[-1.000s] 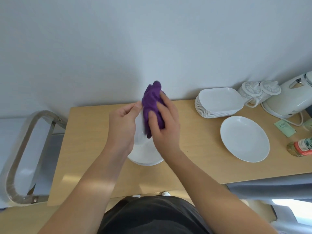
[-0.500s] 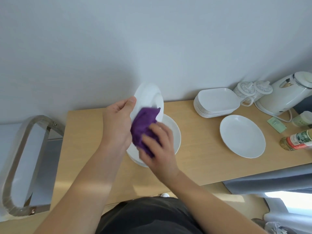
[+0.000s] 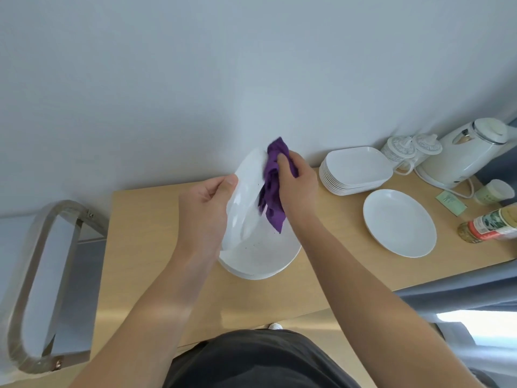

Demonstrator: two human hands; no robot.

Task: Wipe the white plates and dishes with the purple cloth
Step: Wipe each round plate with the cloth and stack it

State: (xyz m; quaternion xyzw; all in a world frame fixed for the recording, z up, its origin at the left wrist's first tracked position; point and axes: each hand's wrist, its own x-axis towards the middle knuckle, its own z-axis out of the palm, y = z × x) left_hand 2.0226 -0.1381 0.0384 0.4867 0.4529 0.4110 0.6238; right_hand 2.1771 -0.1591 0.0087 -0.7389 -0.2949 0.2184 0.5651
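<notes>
- Plate [image 3: 243, 203] stands tilted on edge at the centre of the frame, lifted clear of the stack [image 3: 263, 256] of round plates that sits below it on the table [image 3: 140, 233].
- My left hand [image 3: 204, 217] pinches the plate at its left rim. The thumb lies on the near face, and the other fingers go behind, where I cannot see them.
- My right hand [image 3: 296, 186] has its fingers curled round the bunched cloth [image 3: 272, 197], thumb on top. It presses the cloth to the plate's face near the upper rim, and a loose tail hangs down.
- The plate looks stiff, glossy and breakable, and I judge it light enough for one hand. Smooth glaze may slip, so the rim is the place to hold, with fingers backing it against the push of the wipe.
- The cloth is soft and limp. Balled in the palm it gives a firm pad, but the hanging tail does no work.
- Dark specks show on the top plate of the stack, so I judge that one not yet wiped.
- Square dishes [image 3: 358, 166] are piled at right of centre, with a lone plate [image 3: 400, 222] lying just below them and a kettle [image 3: 464, 155] at the upper right.
</notes>
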